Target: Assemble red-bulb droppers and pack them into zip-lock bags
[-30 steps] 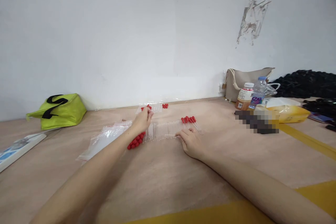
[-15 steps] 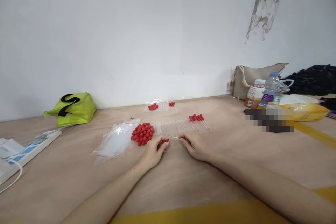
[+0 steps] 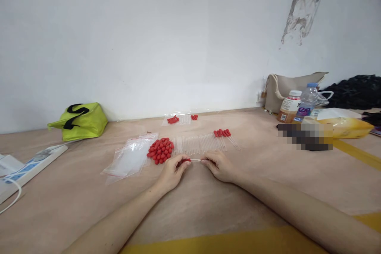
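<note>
My left hand (image 3: 174,171) is closed in a pinch on a red rubber bulb (image 3: 188,160). With closed fingers my right hand (image 3: 219,166) grips a clear glass dropper tube (image 3: 195,160), whose left end meets the bulb; whether it is inside cannot be seen. Left of and behind my left hand lies a pile of red rubber bulbs (image 3: 160,150). A row of clear glass tubes (image 3: 193,144) spreads behind both hands. At the row's right end are several droppers with red bulbs (image 3: 222,133) fitted on their tops.
Clear zip bags (image 3: 131,156) lie left of the bulb pile. By the wall sits a bag of bulbs and tubes (image 3: 182,119). A green bag (image 3: 81,121) and a power strip (image 3: 32,170) are at left; bottles (image 3: 289,107) and a yellow packet (image 3: 347,127) at right.
The bulb and the glass tube have come together; the gap between them has closed. Both hands stay in nearly the same place, and the view has shifted slightly.
</note>
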{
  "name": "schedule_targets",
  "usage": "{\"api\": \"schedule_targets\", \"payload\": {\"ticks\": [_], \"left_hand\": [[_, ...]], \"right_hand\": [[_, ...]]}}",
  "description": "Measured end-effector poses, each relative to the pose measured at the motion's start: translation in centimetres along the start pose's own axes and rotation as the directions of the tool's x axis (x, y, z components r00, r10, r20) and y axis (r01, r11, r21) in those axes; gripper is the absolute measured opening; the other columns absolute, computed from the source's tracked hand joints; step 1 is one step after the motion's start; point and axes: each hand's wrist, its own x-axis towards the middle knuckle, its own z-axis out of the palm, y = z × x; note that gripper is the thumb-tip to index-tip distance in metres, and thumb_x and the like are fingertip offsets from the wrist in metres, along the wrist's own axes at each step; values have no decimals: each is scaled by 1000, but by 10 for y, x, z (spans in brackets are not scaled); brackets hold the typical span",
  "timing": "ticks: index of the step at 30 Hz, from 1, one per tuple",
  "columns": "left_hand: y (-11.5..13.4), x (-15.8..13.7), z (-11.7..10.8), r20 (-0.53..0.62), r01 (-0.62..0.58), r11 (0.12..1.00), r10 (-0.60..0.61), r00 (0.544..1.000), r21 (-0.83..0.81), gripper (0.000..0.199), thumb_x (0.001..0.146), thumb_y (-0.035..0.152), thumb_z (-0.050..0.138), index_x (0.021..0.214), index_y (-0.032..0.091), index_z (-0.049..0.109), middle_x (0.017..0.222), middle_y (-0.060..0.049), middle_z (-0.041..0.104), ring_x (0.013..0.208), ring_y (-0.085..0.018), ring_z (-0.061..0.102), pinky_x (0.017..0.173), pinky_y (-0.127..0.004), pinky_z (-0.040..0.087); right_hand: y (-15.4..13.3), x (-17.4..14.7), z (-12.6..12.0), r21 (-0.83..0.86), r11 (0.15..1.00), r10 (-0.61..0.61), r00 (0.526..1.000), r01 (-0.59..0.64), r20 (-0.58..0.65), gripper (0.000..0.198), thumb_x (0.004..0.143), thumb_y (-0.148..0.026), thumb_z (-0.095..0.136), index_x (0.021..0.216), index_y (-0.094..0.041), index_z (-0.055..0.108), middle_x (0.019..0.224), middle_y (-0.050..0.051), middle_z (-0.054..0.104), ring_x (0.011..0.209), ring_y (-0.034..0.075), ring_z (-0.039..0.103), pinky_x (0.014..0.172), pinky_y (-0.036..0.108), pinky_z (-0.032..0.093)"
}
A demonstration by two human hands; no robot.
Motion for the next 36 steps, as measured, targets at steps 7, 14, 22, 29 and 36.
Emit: {"api": "schedule_targets", "payload": {"ticks": [7, 14, 22, 29, 36], "left_hand": [[4, -2, -1, 59, -130, 982, 123, 991, 140, 18, 87, 26, 42, 81, 17, 56, 76, -2, 59, 72, -14, 55, 66, -24, 40], [0, -3, 1, 124, -215, 939, 188, 974, 268, 18, 88, 25, 40, 82, 16, 54, 75, -3, 56, 70, -15, 52, 64, -25, 39], [2, -2, -2, 195, -278, 918, 229, 954, 283, 16, 88, 22, 39, 82, 16, 52, 75, -3, 54, 70, -15, 50, 63, -25, 39], [1, -1, -1, 191, -290, 918, 244, 951, 271, 16, 88, 22, 40, 83, 16, 55, 74, -2, 54, 69, -14, 50, 62, -24, 39], [0, 0, 0, 106, -208, 954, 189, 976, 215, 17, 87, 26, 41, 89, 18, 55, 78, -3, 54, 70, -15, 51, 64, -26, 42]], "right_hand": [[10, 5, -9, -160, 982, -87, 993, 100, 84, 19, 85, -21, 42, 85, -21, 61, 78, 1, 63, 66, 11, 52, 70, 29, 28], [2, 1, -6, -295, 946, -111, 990, 131, 85, 21, 84, -19, 40, 79, -18, 60, 72, 2, 62, 60, 11, 48, 67, 29, 23], [-2, 1, 0, -265, 960, -66, 991, 94, 112, 20, 84, -18, 39, 77, -18, 57, 74, 1, 64, 64, 11, 49, 70, 29, 24], [-4, 4, 0, -246, 968, -15, 990, 50, 143, 24, 86, -18, 36, 73, -17, 56, 76, 1, 64, 66, 11, 51, 70, 29, 25], [-13, 12, -20, -427, 883, -108, 969, 196, 222, 22, 83, -25, 42, 73, -18, 61, 76, 5, 61, 76, 16, 49, 70, 31, 25]]}}
